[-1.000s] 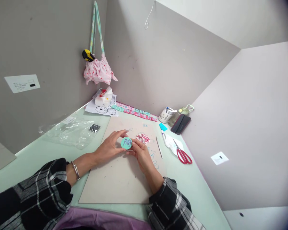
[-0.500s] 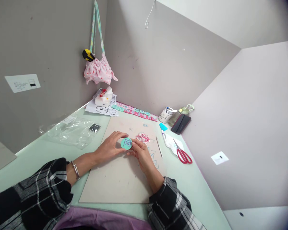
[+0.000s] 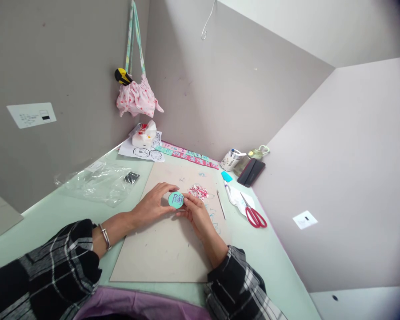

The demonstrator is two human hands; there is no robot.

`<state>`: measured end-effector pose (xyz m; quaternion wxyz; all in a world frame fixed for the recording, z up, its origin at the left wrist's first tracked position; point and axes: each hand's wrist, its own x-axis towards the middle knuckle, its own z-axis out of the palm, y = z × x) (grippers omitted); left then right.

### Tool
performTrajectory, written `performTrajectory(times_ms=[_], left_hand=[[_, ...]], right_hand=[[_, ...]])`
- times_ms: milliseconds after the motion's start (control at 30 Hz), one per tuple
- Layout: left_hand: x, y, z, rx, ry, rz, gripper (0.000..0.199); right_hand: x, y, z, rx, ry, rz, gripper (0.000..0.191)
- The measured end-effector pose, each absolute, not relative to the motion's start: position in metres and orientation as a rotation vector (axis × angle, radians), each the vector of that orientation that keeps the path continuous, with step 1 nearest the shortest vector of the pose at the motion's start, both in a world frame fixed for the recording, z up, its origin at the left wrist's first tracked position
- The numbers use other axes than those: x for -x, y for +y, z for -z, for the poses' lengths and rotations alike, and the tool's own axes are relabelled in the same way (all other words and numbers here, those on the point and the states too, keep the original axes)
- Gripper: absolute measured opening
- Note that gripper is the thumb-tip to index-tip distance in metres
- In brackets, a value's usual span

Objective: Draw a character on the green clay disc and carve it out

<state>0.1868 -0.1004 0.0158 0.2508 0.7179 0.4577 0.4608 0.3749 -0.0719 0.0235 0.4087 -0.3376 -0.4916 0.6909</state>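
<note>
On the pale green table [image 3: 273, 266] lies a grey board [image 3: 160, 262]. A clear plastic bag [image 3: 96, 184] sits left of it, a small black packet [image 3: 132, 178] at its right end. The pink pouch [image 3: 136, 98] up there carries a yellow-and-black tool [image 3: 122, 76]; the cup [image 3: 230, 161] holds pens. Left hand [image 3: 153, 202] and right hand [image 3: 197, 214] both pinch the green disc [image 3: 175, 200] above the board.
</note>
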Motion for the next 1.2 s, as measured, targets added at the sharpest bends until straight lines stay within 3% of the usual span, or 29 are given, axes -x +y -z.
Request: performTrajectory(times_ms=[500,967,1200], left_hand=[[-0.187,-0.101,-0.017,-1.944,1.205,-1.247,0.044],[-0.184,-0.101,-0.018,-1.892,1.129,-1.271,0.043],[-0.185,-0.102,-0.021,-1.856,1.107,-1.282,0.044]], right_hand=[[-0.379,-0.066,-0.018,0.835,-1.129,-1.926,0.017],[-0.377,-0.073,-0.031,0.734,-1.163,-1.841,0.033],[-0.378,-0.075,-0.036,0.728,-1.182,-1.81,0.032]])
